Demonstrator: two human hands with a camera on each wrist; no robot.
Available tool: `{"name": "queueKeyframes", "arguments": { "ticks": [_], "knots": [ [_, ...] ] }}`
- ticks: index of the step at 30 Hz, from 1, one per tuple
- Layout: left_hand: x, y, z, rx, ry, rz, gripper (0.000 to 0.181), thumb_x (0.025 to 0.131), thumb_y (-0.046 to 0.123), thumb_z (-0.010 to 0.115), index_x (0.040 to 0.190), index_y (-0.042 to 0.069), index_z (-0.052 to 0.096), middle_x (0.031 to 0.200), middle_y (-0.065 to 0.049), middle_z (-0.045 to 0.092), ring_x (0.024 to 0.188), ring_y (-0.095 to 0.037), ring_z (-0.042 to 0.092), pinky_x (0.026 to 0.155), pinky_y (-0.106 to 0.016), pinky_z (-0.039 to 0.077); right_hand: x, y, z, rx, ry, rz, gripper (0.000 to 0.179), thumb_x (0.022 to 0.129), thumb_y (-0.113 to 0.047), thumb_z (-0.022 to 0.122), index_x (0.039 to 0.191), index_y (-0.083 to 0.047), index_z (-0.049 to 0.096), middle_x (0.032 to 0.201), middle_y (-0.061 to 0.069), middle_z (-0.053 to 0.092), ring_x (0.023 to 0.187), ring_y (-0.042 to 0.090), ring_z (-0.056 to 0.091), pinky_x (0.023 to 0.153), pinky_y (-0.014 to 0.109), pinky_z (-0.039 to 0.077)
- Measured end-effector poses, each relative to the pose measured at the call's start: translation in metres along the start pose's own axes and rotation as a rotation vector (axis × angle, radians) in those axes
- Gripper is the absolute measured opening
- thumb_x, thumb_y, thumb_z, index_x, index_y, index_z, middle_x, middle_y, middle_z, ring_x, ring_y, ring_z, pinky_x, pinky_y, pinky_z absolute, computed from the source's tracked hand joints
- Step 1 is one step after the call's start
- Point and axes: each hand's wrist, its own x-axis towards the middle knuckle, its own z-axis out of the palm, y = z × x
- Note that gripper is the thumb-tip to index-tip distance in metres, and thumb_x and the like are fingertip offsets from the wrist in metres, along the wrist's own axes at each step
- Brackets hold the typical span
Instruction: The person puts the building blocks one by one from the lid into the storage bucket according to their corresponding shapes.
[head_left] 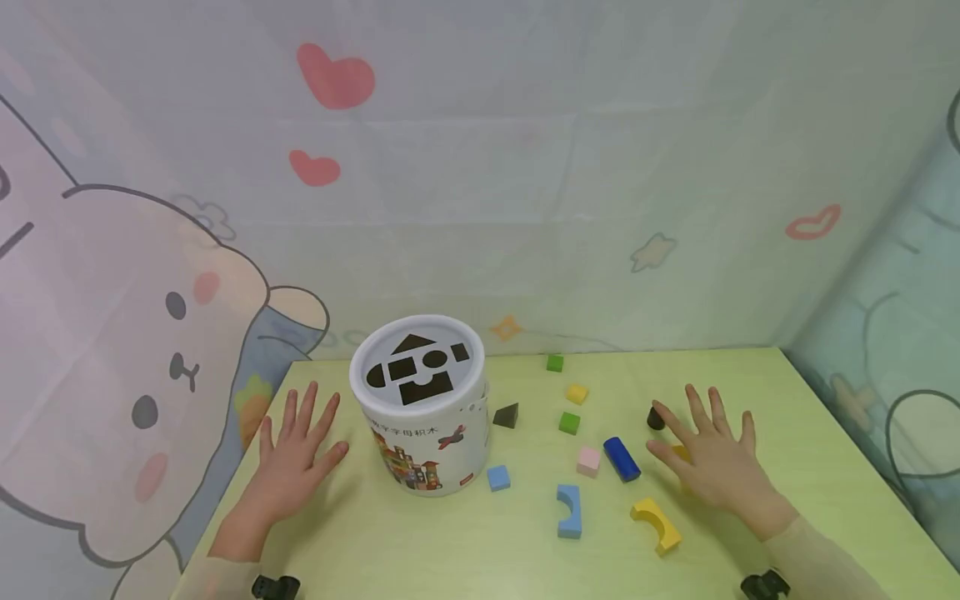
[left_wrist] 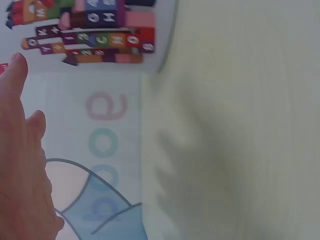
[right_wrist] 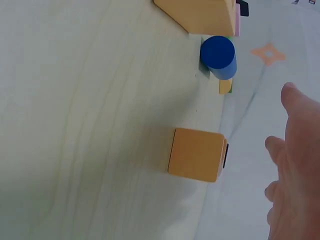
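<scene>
Presently, head view: right grip [head_left: 716, 462] spread wide, empty, partly covering yellow block [head_left: 680, 453]; blue cylinder [head_left: 622, 459] at its nine o'clock, long axis eleven-to-five, nearer right than left. Left grip [head_left: 295, 458] likewise splayed, empty; lidded bucket [head_left: 431, 442] at its two o'clock on bench [head_left: 450, 550].

The left hand [head_left: 296, 458], fingers spread, is beside a white bucket [head_left: 442, 446] with shaped holes in its lid [head_left: 461, 384]. The right hand [head_left: 712, 462], also spread, is near a dark block [head_left: 655, 419], a blue cylinder [head_left: 622, 460] and a yellow arch [head_left: 663, 527]; it partly hides a yellow block [head_left: 681, 452], its shape hard to tell. A pink cube [head_left: 588, 462] lies on the table [head_left: 450, 550].
</scene>
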Motion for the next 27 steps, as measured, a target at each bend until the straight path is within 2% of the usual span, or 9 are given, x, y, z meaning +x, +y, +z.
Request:
{"name": "queueKeyframes", "arguments": {
  "ticks": [5,9,12,14,16,17,21,24,27],
  "knots": [
    [0.002,0.015,-0.012,-0.099,0.136,0.040,0.069,0.110,0.038,0.061,0.169,0.012,0.036,0.179,-0.015,0.010,0.164,-0.042,0.004,0.120,-0.079,0.010,0.001,0.007,-0.006,0.034,0.012,-0.081,0.072,0.109,-0.059,0.052,0.168,-0.019,0.040,0.173,0.031,0.020,0.160,0.053,0.008,0.113,0.085,0.012],
    [0.004,0.029,-0.022,-0.196,0.253,0.034,0.058,0.108,0.028,0.066,0.160,0.006,0.051,0.171,-0.017,0.035,0.157,-0.047,0.030,0.113,-0.075,0.033,0.001,0.012,-0.013,0.087,0.022,-0.140,0.067,0.109,-0.051,0.060,0.161,-0.011,0.050,0.164,0.031,0.039,0.154,0.056,0.027,0.112,0.080,0.028],
    [0.007,0.041,-0.029,-0.250,0.361,0.020,0.049,0.106,0.020,0.069,0.152,0.004,0.061,0.161,-0.014,0.053,0.146,-0.044,0.048,0.117,-0.049,0.043,0.002,0.013,-0.020,0.128,0.023,-0.172,0.061,0.108,-0.046,0.065,0.155,-0.008,0.059,0.159,0.030,0.048,0.150,0.057,0.035,0.111,0.076,0.035],
    [0.010,0.049,-0.031,-0.282,0.445,0.024,0.045,0.103,0.014,0.072,0.147,0.003,0.066,0.151,-0.014,0.063,0.137,-0.040,0.059,0.114,-0.027,0.043,0.001,0.013,-0.023,0.152,0.019,-0.188,0.055,0.107,-0.042,0.068,0.150,-0.008,0.064,0.154,0.028,0.055,0.145,0.055,0.044,0.109,0.073,0.041],
    [0.013,0.058,-0.032,-0.316,0.525,0.024,0.043,0.099,0.009,0.075,0.142,0.004,0.070,0.142,-0.012,0.069,0.129,-0.026,0.066,0.105,-0.009,0.039,0.001,0.013,-0.026,0.184,0.013,-0.199,0.050,0.106,-0.039,0.069,0.147,-0.009,0.067,0.150,0.024,0.060,0.140,0.051,0.052,0.107,0.070,0.045],
    [0.014,0.062,-0.032,-0.343,0.561,0.029,0.043,0.097,0.005,0.077,0.140,0.004,0.072,0.138,-0.012,0.071,0.126,-0.019,0.068,0.102,-0.006,0.039,0.001,0.013,-0.027,0.196,0.015,-0.206,0.048,0.106,-0.038,0.070,0.145,-0.010,0.069,0.147,0.021,0.064,0.136,0.048,0.057,0.106,0.067,0.048],
    [0.021,0.080,-0.034,-0.437,0.677,0.058,0.042,0.090,-0.004,0.081,0.131,0.002,0.077,0.128,-0.015,0.076,0.115,0.008,0.065,0.098,-0.009,0.047,0.001,0.013,-0.030,0.235,0.017,-0.233,0.041,0.104,-0.035,0.073,0.139,-0.013,0.074,0.133,0.008,0.075,0.110,0.027,0.073,0.093,0.052,0.059],
    [0.027,0.092,-0.034,-0.505,0.729,0.076,0.037,0.090,-0.008,0.081,0.126,-0.001,0.078,0.123,-0.019,0.077,0.114,0.008,0.066,0.099,-0.014,0.050,0.002,0.011,-0.032,0.283,-0.012,-0.256,0.036,0.103,-0.032,0.076,0.133,-0.013,0.077,0.122,0.002,0.079,0.095,0.011,0.071,0.083,0.041,0.061],
    [0.031,0.100,-0.033,-0.558,0.750,0.073,0.035,0.090,-0.010,0.080,0.125,-0.003,0.078,0.120,-0.021,0.077,0.115,0.002,0.068,0.100,-0.017,0.052,0.002,0.007,-0.031,0.358,-0.060,-0.300,0.031,0.101,-0.029,0.079,0.126,-0.010,0.079,0.114,0.000,0.080,0.094,0.003,0.069,0.081,0.035,0.061]
  ]
}}
